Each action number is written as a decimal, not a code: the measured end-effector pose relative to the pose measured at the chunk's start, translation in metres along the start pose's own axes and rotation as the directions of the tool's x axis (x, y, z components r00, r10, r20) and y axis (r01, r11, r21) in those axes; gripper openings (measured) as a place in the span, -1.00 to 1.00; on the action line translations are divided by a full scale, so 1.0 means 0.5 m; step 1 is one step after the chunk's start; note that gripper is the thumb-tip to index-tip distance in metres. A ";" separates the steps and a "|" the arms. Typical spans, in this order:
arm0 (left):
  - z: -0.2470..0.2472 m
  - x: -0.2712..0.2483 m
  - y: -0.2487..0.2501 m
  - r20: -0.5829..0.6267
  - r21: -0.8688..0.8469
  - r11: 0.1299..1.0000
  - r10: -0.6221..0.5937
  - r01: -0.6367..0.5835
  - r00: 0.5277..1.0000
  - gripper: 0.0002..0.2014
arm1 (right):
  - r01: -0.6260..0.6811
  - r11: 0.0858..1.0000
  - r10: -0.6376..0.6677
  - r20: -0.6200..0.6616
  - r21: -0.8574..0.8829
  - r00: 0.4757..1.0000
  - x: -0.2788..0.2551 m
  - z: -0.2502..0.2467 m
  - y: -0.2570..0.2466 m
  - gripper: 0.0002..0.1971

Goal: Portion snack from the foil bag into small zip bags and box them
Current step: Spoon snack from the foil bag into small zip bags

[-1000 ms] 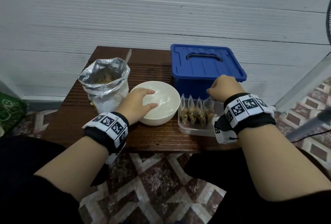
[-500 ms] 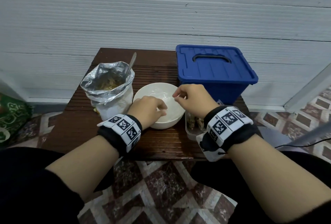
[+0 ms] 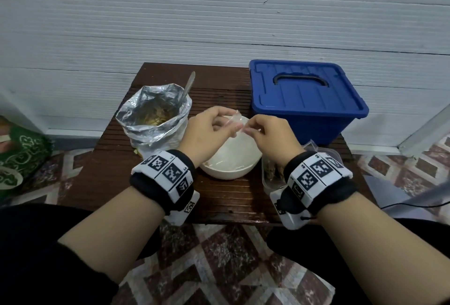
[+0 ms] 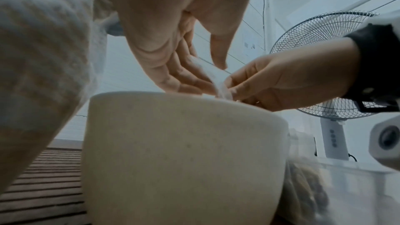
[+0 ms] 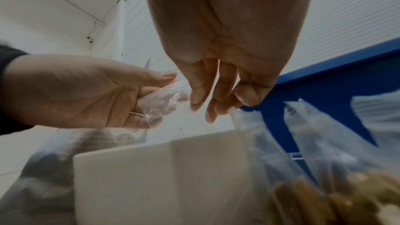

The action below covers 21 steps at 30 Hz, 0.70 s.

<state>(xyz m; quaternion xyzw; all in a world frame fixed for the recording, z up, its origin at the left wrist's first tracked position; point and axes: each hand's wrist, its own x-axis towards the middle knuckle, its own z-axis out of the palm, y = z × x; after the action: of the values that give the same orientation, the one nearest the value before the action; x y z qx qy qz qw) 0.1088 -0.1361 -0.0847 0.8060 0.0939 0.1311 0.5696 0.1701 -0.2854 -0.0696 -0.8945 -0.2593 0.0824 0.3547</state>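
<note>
Both hands are raised over the white bowl (image 3: 229, 161) with an empty clear small zip bag (image 3: 235, 122) between them. My left hand (image 3: 222, 123) holds the bag in its curled fingers, and my right hand (image 3: 249, 130) pinches its near edge. In the left wrist view the zip bag (image 4: 208, 73) runs from the left fingers into the right hand (image 4: 232, 91). The right wrist view shows the crumpled zip bag (image 5: 162, 103) in the left palm. The open foil bag (image 3: 153, 114) of snack stands left of the bowl, with a spoon (image 3: 189, 84) sticking out of it.
A shut blue lidded box (image 3: 306, 95) stands at the table's back right. In front of it, a clear tray (image 3: 270, 178) holds several filled zip bags, partly hidden by my right wrist. A fan (image 4: 324, 61) stands to the right, off the small dark slatted table (image 3: 109, 158).
My left hand has lifted a zip bag out of the bowl. The right hand left the tray of filled bags, came left over the bowl and took the bag's edge.
</note>
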 end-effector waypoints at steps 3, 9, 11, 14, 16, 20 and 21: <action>-0.009 -0.001 0.003 0.006 0.010 1.000 0.007 -0.007 1.000 -0.76 | -0.046 0.999 0.046 -0.005 0.019 0.999 0.004 -0.013 0.006 -0.84; -0.006 -0.010 0.020 0.000 0.050 0.998 0.043 -0.043 0.999 -0.74 | -0.021 0.981 0.029 -0.037 0.193 0.999 0.004 -0.020 0.001 -0.88; -0.006 -0.013 0.030 0.032 0.020 0.999 0.041 -0.041 0.999 -0.68 | -0.029 0.982 0.039 -0.051 0.187 0.998 0.005 -0.018 0.002 -0.90; -0.013 -0.014 0.041 0.079 -0.044 0.999 0.005 -0.001 0.997 -0.54 | -0.058 0.976 0.070 -0.049 0.210 0.996 0.007 -0.016 0.005 -0.88; -0.019 -0.015 0.044 0.100 -0.086 0.996 -0.007 0.016 0.995 -0.51 | -0.052 0.973 0.064 -0.047 0.224 0.997 0.006 -0.017 0.003 -0.86; -0.025 -0.015 0.044 0.091 -0.124 0.992 -0.014 0.025 0.996 -0.50 | -0.036 0.970 0.043 -0.027 0.239 0.999 0.004 -0.017 -0.003 -0.87; -0.024 -0.015 0.042 0.084 -0.123 0.992 -0.017 0.027 0.996 -0.48 | -0.036 0.969 0.041 -0.018 0.243 0.999 0.003 -0.016 -0.005 -0.86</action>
<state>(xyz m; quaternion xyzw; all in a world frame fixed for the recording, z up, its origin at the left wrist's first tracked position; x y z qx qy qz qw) 0.0980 -0.1346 -0.0617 0.7726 0.0709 0.0971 0.6234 0.1731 -0.2879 -0.0619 -0.8501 -0.2258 0.1103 0.4628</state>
